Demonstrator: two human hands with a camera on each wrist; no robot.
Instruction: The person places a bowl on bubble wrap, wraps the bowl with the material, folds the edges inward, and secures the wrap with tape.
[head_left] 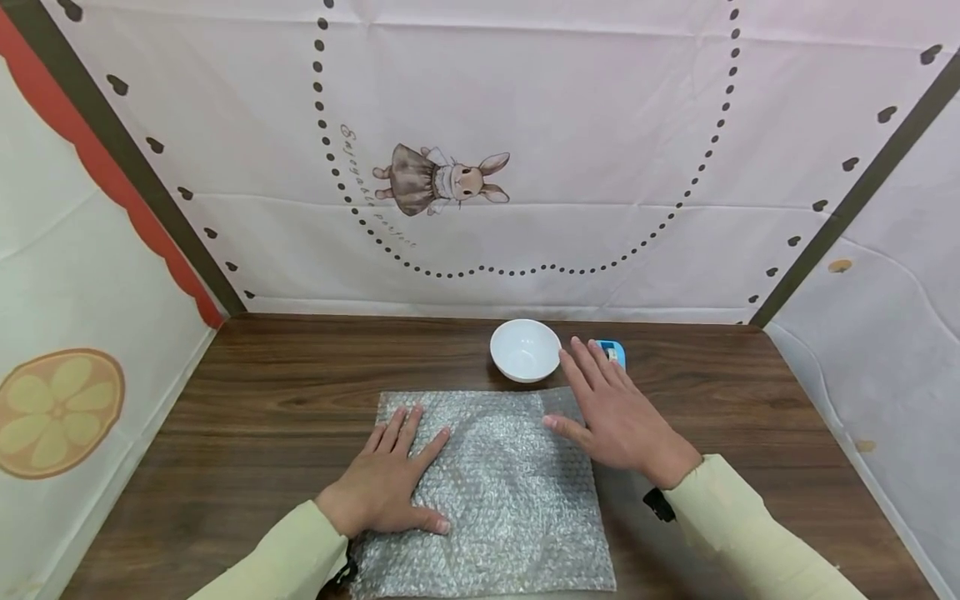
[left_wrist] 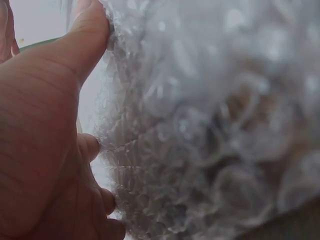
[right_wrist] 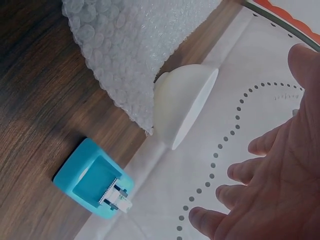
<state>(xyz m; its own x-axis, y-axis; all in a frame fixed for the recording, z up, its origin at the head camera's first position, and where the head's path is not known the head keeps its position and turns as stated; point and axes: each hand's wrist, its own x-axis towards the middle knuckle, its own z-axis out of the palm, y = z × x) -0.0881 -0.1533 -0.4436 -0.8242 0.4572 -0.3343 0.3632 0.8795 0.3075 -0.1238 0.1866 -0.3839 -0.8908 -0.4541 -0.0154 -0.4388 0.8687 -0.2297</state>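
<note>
A square sheet of clear bubble wrap (head_left: 517,508) lies spread on the wooden table. My left hand (head_left: 390,483) rests on its left part, fingers straight and spread. In the left wrist view that hand's fingertips touch the bubbly surface (left_wrist: 165,135). Over the sheet's far right corner hovers my right hand (head_left: 622,425), fingers extended, holding nothing; the right wrist view shows it apart from the wrap. A white bowl (head_left: 525,350) stands upright just beyond the sheet's far edge. Partly hidden behind my right fingers is a small blue tape dispenser (right_wrist: 95,180) with a toothed cutting edge.
Dark brown wood tabletop (head_left: 285,417) extends on both sides of the sheet. A white cloth backdrop (head_left: 585,150) with a printed rabbit rises behind the table, and cloth side walls (head_left: 885,350) stand left and right.
</note>
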